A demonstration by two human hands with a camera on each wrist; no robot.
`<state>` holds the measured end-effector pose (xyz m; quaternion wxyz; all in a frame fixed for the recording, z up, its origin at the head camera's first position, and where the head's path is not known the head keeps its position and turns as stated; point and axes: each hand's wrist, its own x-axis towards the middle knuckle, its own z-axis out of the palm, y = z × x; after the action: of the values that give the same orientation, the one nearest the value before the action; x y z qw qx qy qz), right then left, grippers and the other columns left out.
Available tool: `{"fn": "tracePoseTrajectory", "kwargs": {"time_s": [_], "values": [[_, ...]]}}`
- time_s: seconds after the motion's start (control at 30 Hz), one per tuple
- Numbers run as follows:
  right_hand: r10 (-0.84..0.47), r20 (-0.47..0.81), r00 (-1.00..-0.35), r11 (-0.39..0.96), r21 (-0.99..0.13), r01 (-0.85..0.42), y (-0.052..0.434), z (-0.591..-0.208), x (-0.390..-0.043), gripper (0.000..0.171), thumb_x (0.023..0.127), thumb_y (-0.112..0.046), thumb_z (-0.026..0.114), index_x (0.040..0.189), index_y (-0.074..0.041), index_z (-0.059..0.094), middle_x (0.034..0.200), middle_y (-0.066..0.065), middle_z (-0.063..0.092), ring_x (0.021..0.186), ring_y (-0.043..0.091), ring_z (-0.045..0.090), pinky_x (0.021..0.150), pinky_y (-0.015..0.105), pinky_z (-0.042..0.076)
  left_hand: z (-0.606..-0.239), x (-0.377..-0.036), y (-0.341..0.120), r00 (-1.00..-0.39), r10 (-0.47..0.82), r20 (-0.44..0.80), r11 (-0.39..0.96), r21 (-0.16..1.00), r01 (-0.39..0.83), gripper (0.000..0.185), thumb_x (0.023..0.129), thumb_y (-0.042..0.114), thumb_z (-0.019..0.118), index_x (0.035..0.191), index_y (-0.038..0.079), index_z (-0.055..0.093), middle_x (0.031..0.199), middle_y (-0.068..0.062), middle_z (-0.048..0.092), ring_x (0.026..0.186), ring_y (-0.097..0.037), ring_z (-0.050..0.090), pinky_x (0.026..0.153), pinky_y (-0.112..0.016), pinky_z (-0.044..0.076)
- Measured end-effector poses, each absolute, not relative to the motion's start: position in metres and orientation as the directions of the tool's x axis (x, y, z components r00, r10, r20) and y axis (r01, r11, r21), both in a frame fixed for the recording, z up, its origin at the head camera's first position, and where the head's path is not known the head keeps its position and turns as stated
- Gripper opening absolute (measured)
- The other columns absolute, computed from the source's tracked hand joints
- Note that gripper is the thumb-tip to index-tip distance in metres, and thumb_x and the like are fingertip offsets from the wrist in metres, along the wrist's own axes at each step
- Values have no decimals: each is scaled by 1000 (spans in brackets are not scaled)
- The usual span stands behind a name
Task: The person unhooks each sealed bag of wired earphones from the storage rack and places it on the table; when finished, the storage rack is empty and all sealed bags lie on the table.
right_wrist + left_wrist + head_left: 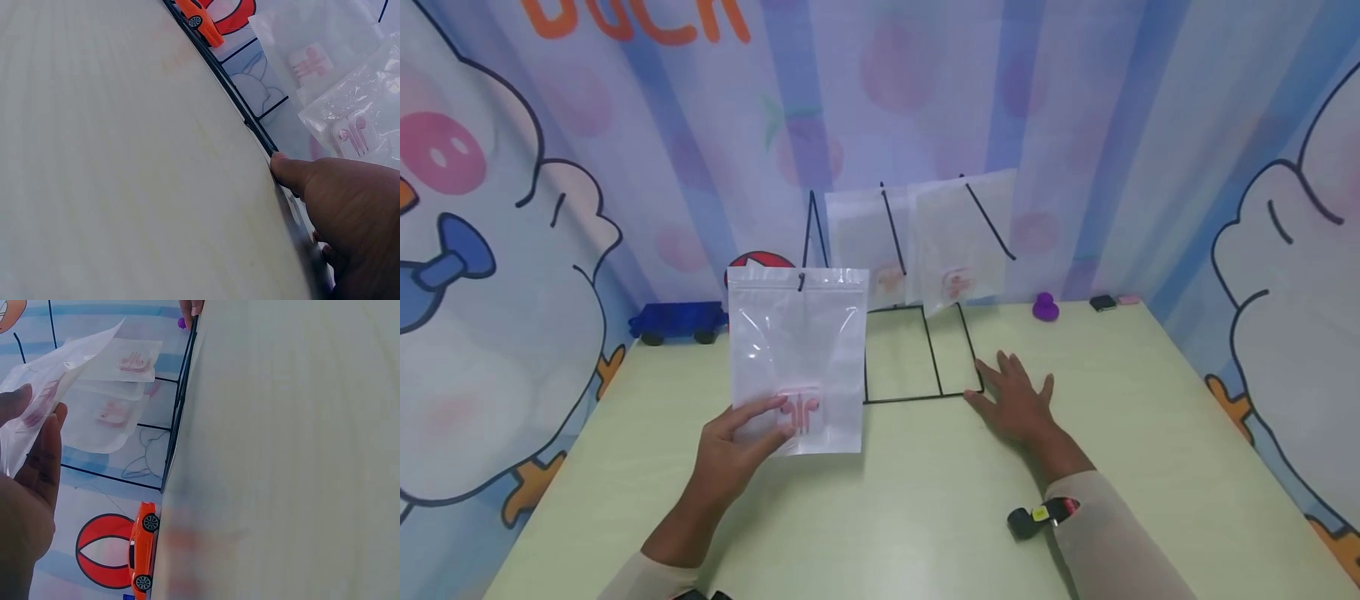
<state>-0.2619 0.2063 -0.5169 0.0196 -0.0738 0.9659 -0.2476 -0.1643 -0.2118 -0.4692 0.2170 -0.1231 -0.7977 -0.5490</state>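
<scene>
Left hand [733, 446] holds a clear zip bag [797, 358] by its lower left corner, thumb on the front face and fingers behind: narrow pinching grip on the bag. Bag is upright, lifted off the counter [880, 517], its top edge up at the leftmost hook of the wire rack [917, 354]; can't tell if the hook is through the bag's hole. Pink earphones [801, 410] sit at the bottom of the bag, right beside the thumb. In the left wrist view the bag [47, 394] is pinched between thumb and fingers [44, 456].

Right hand [1018, 404] lies flat on the counter, fingers spread and straight, holding nothing. Fingertips touch the front right corner of the rack's base frame. Right wrist view shows a fingertip [284, 169] against the black wire.

Two more bags [925, 242] with pink earphones hang on the other rack hooks, behind and to the right of the held one.

Back edge of the counter: blue toy truck [677, 322] on the left, small purple toy [1045, 307] on the right. Orange toy car [144, 544] shows in the left wrist view, beside the counter edge.
</scene>
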Motion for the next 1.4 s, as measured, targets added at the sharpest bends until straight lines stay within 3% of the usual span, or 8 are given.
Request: {"fn": "tracePoseTrajectory", "kwargs": {"time_s": [0.23,0.5,0.77,1.17,1.4], "values": [[-151,-11,-989,873,-470,-128,208,-515,-261,72,112,-53,53,172,-18,36,182,23,16,171,47,7,124,87,-11,-473,-159,-215,-869,-22,495,334,822,460,42,81,-12,87,121,0,82,124,29,72,120,7,65,102,-8,51],[-151,-7,-989,862,-490,-128,208,-518,-263,72,111,-55,53,171,-18,37,182,23,17,171,47,7,124,87,-12,-478,-159,-221,-828,26,560,314,782,538,45,78,-18,86,119,0,83,126,26,75,120,7,67,104,-8,50],[-149,-8,-989,869,-478,-127,210,-523,-267,73,111,-56,53,172,-19,37,182,23,17,171,47,7,124,87,-13,-479,-158,-223,-788,53,614,271,750,603,57,73,-22,85,120,11,85,120,1,84,118,3,70,103,-10,53],[-157,-9,-988,854,-504,-131,208,-519,-264,73,110,-56,53,171,-19,37,182,24,17,171,48,7,123,86,-14,-479,-154,-225,-749,69,659,234,719,654,54,70,-28,82,116,0,84,124,17,79,117,1,70,101,-11,53],[-151,-11,-989,861,-492,-126,210,-521,-266,73,111,-56,53,172,-19,35,183,22,16,171,47,5,124,86,-14,-482,-155,-228,-737,107,667,207,710,673,57,71,-29,81,117,4,85,123,12,81,112,1,71,99,-11,54]]}}
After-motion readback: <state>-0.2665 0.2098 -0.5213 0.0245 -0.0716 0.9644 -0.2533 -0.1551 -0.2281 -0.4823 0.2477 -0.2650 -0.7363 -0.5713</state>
